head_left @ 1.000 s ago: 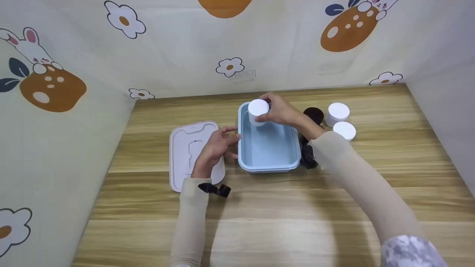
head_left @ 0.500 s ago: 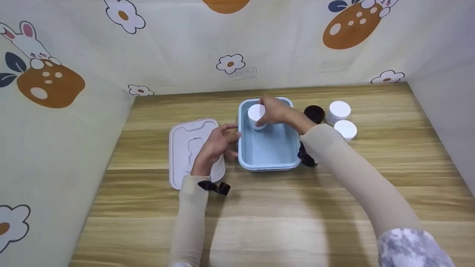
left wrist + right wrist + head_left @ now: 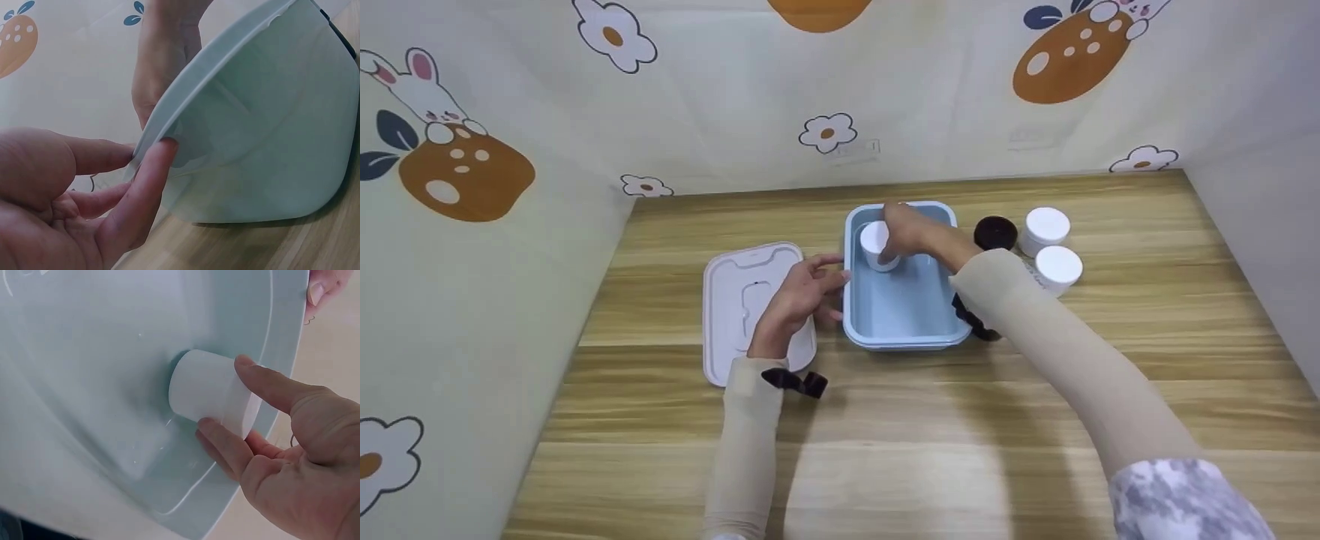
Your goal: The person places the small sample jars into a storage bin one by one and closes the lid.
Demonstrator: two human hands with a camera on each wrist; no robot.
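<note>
A light blue rectangular container (image 3: 904,341) sits open at the table's middle. Inside its far left corner my right hand (image 3: 904,229) grips a white round jar (image 3: 874,244) by its lid. In the right wrist view the jar (image 3: 205,391) touches the container's floor (image 3: 112,354), with my right hand (image 3: 222,394) holding it between thumb and fingers. My left hand (image 3: 802,292) rests straight fingers against the container's left outer wall (image 3: 264,112); its thumb and fingers (image 3: 152,169) touch just under the rim. The container's pale lid (image 3: 731,300) lies flat, left of it.
Two white jars (image 3: 1045,225) (image 3: 1058,266) and a dark round jar (image 3: 995,232) stand right of the container. Cloth walls with a rabbit and flower print close in the wooden table (image 3: 885,450) on the left, back and right.
My right hand has lowered the white jar from above the rim down into the container's far left corner. My left hand has stayed against the container's side.
</note>
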